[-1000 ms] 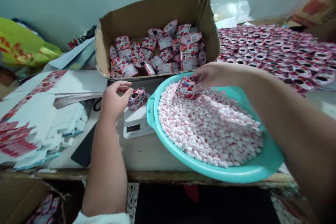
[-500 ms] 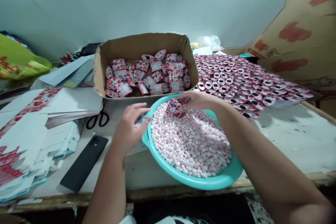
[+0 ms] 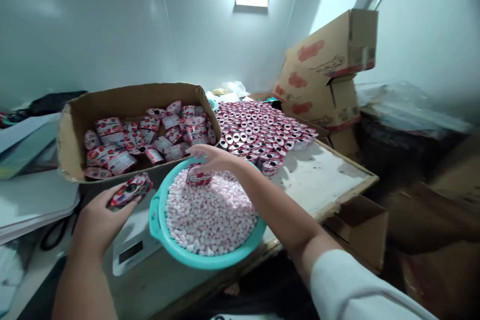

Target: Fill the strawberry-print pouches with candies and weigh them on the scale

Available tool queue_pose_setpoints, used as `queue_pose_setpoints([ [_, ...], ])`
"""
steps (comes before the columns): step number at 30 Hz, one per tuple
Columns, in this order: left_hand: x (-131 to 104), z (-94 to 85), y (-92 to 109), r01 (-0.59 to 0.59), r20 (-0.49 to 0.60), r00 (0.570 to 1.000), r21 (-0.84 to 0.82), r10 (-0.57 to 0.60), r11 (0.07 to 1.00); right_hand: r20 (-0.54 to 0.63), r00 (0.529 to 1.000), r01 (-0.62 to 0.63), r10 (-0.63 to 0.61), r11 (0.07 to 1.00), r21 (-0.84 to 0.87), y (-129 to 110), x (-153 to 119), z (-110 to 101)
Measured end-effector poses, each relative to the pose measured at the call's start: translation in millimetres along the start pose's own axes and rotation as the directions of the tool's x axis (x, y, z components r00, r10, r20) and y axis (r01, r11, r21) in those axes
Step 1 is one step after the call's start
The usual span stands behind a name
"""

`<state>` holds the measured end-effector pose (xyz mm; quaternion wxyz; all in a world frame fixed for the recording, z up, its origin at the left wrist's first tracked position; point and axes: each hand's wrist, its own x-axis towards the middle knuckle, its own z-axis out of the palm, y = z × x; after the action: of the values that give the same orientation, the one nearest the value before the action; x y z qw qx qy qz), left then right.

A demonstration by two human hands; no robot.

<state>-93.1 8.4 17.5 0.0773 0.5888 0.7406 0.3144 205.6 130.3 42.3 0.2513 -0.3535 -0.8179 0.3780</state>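
Note:
My left hand (image 3: pixel 98 215) grips a small oval candy box (image 3: pixel 131 190) with a red strawberry print, its dark oval opening facing me. It is left of the turquoise basin (image 3: pixel 159 232), above a flat white scale (image 3: pixel 129 256). White and pale pink candies (image 3: pixel 213 220) fill the basin. My right hand (image 3: pixel 217 159) is over the basin's far side, fingers apart. Just under its fingers, another printed candy box (image 3: pixel 199 178) rests in the candies; the thumb seems to touch it.
An open cardboard box (image 3: pixel 71 160) with several printed candy boxes stands behind the basin. To its right many more stand packed together (image 3: pixel 258 130). Stacked cartons (image 3: pixel 318 75) lean at the back right. Papers (image 3: pixel 37 200) and scissors (image 3: pixel 54 235) lie at the left.
The view has swung right. My left hand has moved away from the basin's rim and now shows a candy box in its grip. My right hand's fingers have loosened from the box in the candies.

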Motion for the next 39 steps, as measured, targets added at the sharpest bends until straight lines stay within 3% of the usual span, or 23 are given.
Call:
queue_pose_setpoints([
  [3, -17.9, -5.2, 44.2, -0.075, -0.029, 0.997, -0.083, 0.073, 0.994, -0.026, 0.977, 0.212, -0.211, 0.975, 0.061, -31.5, -25.5, 2.7],
  [6, -36.4, 0.8, 92.7, -0.266, 0.022, 0.962, -0.175, 0.273, 0.948, -0.062, 0.915, 0.402, -0.398, 0.913, 0.073, -61.0, -64.5, 5.6],
  [9, -50.5, 15.1, 131.3, -0.325, 0.119, 0.920, -0.298, 0.373, 0.898, -0.215, 0.914, 0.357, -0.343, 0.934, 0.028, -71.8, -105.1, 5.3],
  [12, -50.8, 29.1, 148.7, -0.334, 0.210, 0.875, -0.389, 0.435, 0.859, -0.404, 0.890, 0.207, -0.209, 0.977, -0.051, -59.7, -144.5, -5.0],
  [15, -32.2, 38.5, 140.8, -0.466, 0.160, 0.841, -0.273, 0.518, 0.842, -0.645, 0.764, -0.020, -0.024, 0.998, -0.061, -29.0, -185.5, -24.6],
  [17, -13.6, 44.6, 126.6, -0.536, 0.093, 0.829, -0.151, 0.552, 0.831, -0.730, 0.677, -0.144, 0.098, 0.990, 0.000, -2.8, -210.7, -38.0],
  [18, -4.4, 48.5, 119.2, -0.548, 0.090, 0.825, -0.115, 0.558, 0.829, -0.736, 0.665, -0.173, 0.125, 0.985, 0.010, 10.7, -221.0, -43.2],
  [20, 10.7, 58.3, 106.6, -0.561, 0.117, 0.813, -0.099, 0.570, 0.822, -0.700, 0.703, -0.211, 0.121, 0.976, -0.044, 36.6, -234.1, -49.2],
  [22, 19.6, 69.5, 98.0, -0.585, 0.152, 0.784, -0.142, 0.601, 0.799, -0.627, 0.775, -0.233, 0.078, 0.958, -0.168, 59.0, -235.8, -49.0],
  [26, 23.0, 87.3, 86.1, -0.535, 0.292, 0.753, -0.250, 0.590, 0.807, -0.522, 0.853, -0.197, -0.004, 0.923, -0.330, 90.8, -212.6, -39.1],
  [28, 22.8, 92.1, 80.6, -0.489, 0.321, 0.767, -0.270, 0.556, 0.829, -0.493, 0.869, -0.169, -0.039, 0.914, -0.370, 101.4, -196.2, -34.1],
  [33, 25.0, 96.5, 74.2, -0.474, 0.255, 0.806, -0.261, 0.534, 0.841, -0.442, 0.895, -0.165, -0.061, 0.875, -0.455, 113.5, -165.2, -24.1],
  [39, 31.8, 96.4, 68.7, -0.455, 0.257, 0.821, -0.244, 0.509, 0.857, -0.506, 0.862, -0.309, 0.026, 0.819, -0.484, 114.6, -156.9, -13.8],
])
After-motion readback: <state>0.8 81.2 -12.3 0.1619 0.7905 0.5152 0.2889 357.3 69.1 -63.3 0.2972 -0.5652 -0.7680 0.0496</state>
